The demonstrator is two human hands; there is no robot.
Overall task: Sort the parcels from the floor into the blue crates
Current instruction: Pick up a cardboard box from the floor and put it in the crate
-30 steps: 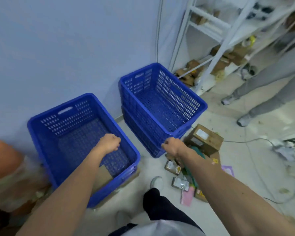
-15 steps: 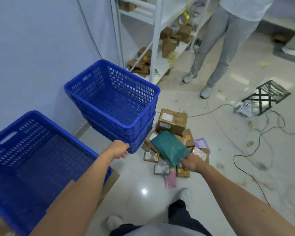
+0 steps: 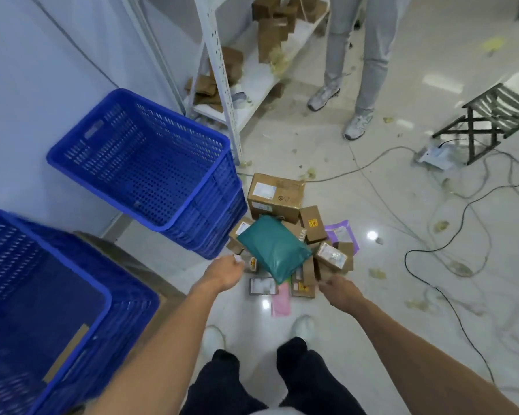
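near blue crate (image 3: pixel 108 298) and far blue crate (image 3: pixel 204 187) hold no parcels; the pile sits right of them. left hand (image 3: pixel 224 272) loosely curled, holding nothing; right hand (image 3: pixel 337 290) likewise unladen. best to lift the top green mailer (image 3: pixel 273 250) first, gripping both edges.

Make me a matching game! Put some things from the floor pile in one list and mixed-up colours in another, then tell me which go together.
Things:
1. soft mailer bag on top of the pile
2. flat envelope nearest the feet
3. biggest box
4. crate by the shelf

Colours:
A. brown
B. blue
C. pink
D. teal green

Pairs: 1-D, 2-C, 3-A, 4-B
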